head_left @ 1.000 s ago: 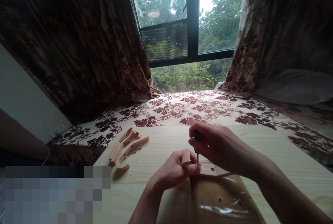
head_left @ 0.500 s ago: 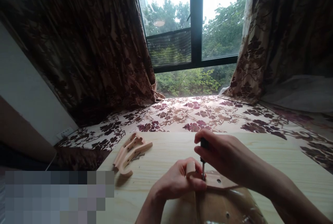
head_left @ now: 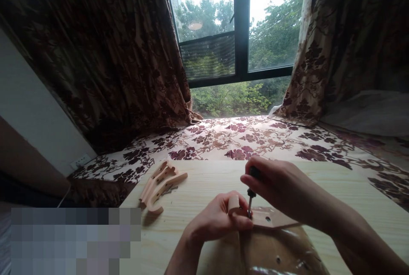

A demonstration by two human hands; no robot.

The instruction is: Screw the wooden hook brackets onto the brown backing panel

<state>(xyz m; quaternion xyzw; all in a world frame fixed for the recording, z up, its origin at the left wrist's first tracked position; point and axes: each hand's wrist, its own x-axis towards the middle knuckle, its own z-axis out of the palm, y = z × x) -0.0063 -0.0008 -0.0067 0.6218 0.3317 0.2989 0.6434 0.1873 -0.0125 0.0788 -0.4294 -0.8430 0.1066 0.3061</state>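
Note:
My right hand [head_left: 271, 181] is closed around the black handle of a screwdriver [head_left: 252, 185], which leans slightly, its shaft pointing down. The tip meets a flat pale wooden piece [head_left: 273, 217] beside my left fingers; the exact contact is hidden. My left hand [head_left: 220, 219] grips a curved wooden hook [head_left: 234, 204] at that piece's left end. A dark hole shows in the flat piece. Under it lies a brown board [head_left: 268, 251] in shiny clear plastic, with a small dark hole or screw near its middle.
Several curved wooden hooks [head_left: 162, 185] lie at the left of the pale wooden table [head_left: 204, 173], with small screws [head_left: 171, 190] beside them. Beyond the table spreads a floral cloth [head_left: 243, 138] below the window [head_left: 241, 28]. Patterned curtains [head_left: 128, 53] hang at both sides.
The screwdriver handle has tipped a little to the right, along with my right hand. My left hand stays nearly in place on the hook.

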